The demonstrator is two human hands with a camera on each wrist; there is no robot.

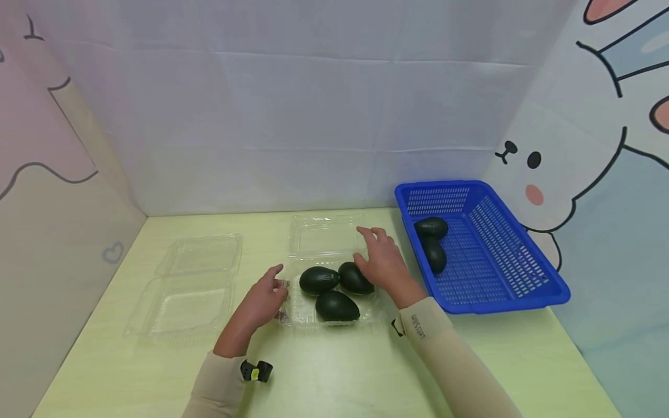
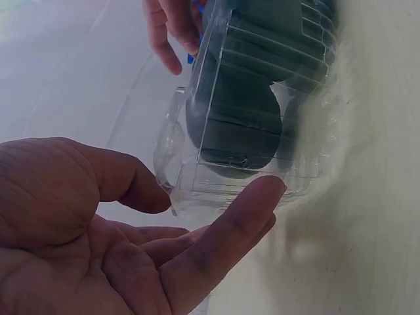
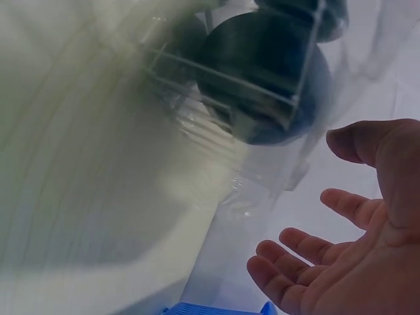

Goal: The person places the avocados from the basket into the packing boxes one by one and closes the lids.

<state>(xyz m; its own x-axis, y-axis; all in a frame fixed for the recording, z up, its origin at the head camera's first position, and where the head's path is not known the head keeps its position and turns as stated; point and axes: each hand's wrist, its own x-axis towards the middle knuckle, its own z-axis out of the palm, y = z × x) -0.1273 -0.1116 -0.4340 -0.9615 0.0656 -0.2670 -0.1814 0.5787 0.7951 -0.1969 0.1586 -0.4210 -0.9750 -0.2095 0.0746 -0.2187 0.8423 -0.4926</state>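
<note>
Three dark avocados (image 1: 337,306) lie in the base of a clear plastic clamshell box (image 1: 303,313), whose lid (image 1: 326,235) is folded back behind it. My left hand (image 1: 263,299) is at the box's left side; in the left wrist view its thumb (image 2: 141,190) is by the rim and a straight finger lies along the wall. My right hand (image 1: 384,261) hovers over the box's right rear, partly covering one avocado. In the right wrist view its fingers (image 3: 295,252) are spread and hold nothing.
A blue plastic basket (image 1: 543,299) stands at the right with two avocados (image 1: 432,255) along its left side. Another clear clamshell box (image 1: 183,307) lies unfolded on the left of the pale table (image 1: 313,383). White cloth walls rise behind and at both sides.
</note>
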